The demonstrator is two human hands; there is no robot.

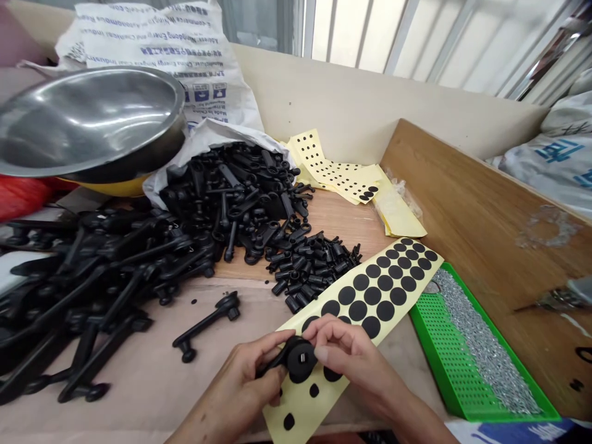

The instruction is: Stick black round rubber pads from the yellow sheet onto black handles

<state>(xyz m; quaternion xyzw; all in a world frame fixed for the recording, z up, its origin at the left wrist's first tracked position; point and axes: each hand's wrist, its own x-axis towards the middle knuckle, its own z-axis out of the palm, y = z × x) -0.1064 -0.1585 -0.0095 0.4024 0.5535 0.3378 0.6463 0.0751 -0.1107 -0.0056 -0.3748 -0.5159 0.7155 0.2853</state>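
Observation:
My left hand (245,385) grips a black plastic part (296,359) by its arm, with the round end turned up. My right hand (349,354) pinches at that round end with thumb and fingertips. Both hands hover over the near end of a yellow backing sheet (370,296) covered with round black stickers. A single black lever part (208,320) lies on the table just left of my hands. What my right fingertips hold, if anything beyond the part, is too small to see.
A big heap of black lever parts (92,277) fills the left. Small black sleeves (309,271) lie in the middle. A green perforated tray (467,351) of tiny screws sits at the right, a steel bowl (87,120) at far left, used sticker sheets (333,169) behind.

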